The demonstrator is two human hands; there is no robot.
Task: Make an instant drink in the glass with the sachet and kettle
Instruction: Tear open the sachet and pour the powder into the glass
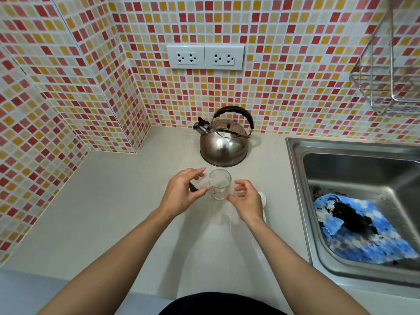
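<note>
On the counter [127, 201], left hand [181, 192] pinches the sachet [200, 183] at the glass's [219, 186] nine o'clock, right hand [247, 201] loose, empty; tipping powder comes next.

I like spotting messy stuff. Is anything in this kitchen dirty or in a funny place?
Yes. A blue cloth lies crumpled in the sink with a dark, grainy mess piled on it, and dark specks dot the sink floor beside it. The counter, kettle and glass look tidy.
</note>
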